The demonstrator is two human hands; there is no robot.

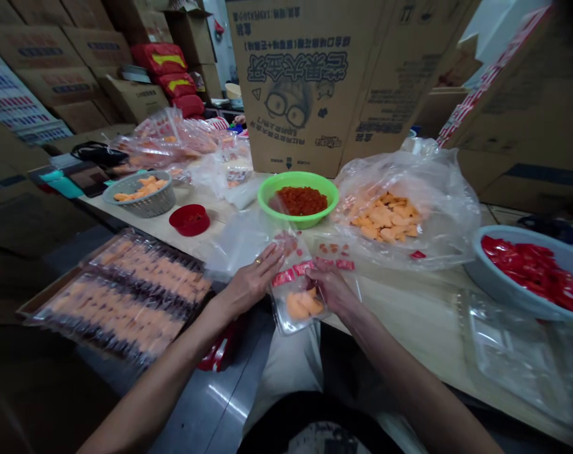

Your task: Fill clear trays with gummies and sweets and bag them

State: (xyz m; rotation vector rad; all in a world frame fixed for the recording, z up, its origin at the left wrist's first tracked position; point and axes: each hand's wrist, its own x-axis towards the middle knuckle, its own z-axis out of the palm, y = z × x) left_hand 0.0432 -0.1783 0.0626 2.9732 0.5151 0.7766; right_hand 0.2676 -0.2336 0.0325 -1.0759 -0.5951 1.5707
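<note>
Pouch: small clear plastic pouch (298, 304) of orange pieces, held over the edge of the pale wooden surface (409, 306).
Left hand (251, 284): fingers straight, together, flat on its top; thumb hidden, grip unclear.
Right hand (332, 289): fingers apparently pinching its red strip.
Risk: if the pinch is loose, the pouch could fall over the edge and spill.

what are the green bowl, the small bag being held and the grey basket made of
Green bowl: likely plastic, smooth, uniformly bright, slightly glossy rim.
Small bag: thin clear plastic film, see-through to orange pieces, wrinkled and shiny, with a red printed strip.
Grey basket: probably moulded plastic, matte, with slotted walls.
</note>
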